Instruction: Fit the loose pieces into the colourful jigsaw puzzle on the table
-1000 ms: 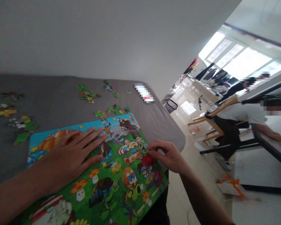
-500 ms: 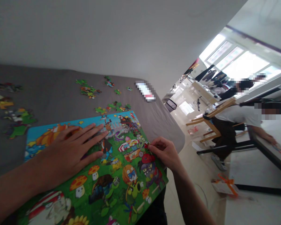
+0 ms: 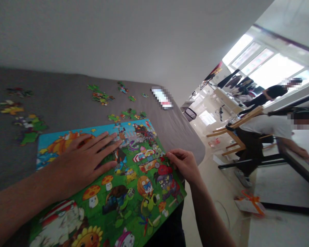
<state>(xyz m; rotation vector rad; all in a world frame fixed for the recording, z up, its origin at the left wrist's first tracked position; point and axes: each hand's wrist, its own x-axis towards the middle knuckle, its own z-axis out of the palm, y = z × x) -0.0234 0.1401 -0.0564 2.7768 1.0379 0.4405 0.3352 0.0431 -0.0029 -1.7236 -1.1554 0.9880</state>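
Observation:
A colourful cartoon jigsaw puzzle point(image 3: 134, 192) lies on a grey table point(image 3: 67, 103) in front of me. My left hand point(image 3: 84, 159) rests flat on its upper left part, fingers stretched out, holding nothing. My right hand point(image 3: 184, 164) is at the puzzle's right edge, fingers pinched together on a small puzzle piece point(image 3: 164, 159) that touches the picture there.
Loose puzzle pieces point(image 3: 100, 97) lie scattered toward the far edge, with more loose pieces point(image 3: 25, 123) at the left. A blurred flat object point(image 3: 161, 97) sits near the table's far right corner. Beyond, a person in a white shirt point(image 3: 266, 127) leans over another table beside a wooden chair point(image 3: 237, 123).
My right hand has drawn in slightly toward the puzzle's right edge with the piece. The view shifted a little; my left hand stays flat on the puzzle.

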